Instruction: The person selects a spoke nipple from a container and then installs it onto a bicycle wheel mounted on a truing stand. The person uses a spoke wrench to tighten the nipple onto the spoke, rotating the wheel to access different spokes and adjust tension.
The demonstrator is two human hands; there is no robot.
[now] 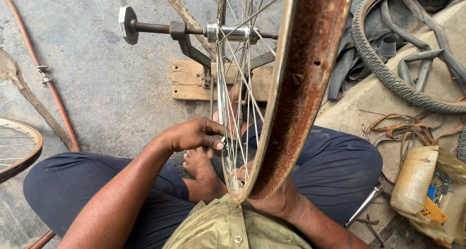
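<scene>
Rusty and brown on its inner side, the bicycle wheel rim stands upright right in front of the camera. Thin silver spokes run from it to the shiny hub. The hub sits on a threaded axle held by a metal stand, and the stand is fixed to a small wooden block on the gray concrete floor.

The left hand pinches something small at the spokes near the rim. I cannot tell what it is. The right hand is mostly hidden behind the rim, so I cannot tell if it is gripping.

The person sits cross-legged in dark blue trousers with a bare foot under the wheel.

To the right lie an old tyre, black rubber tubes and a dirty plastic bag. Another wheel shows at the left edge.
</scene>
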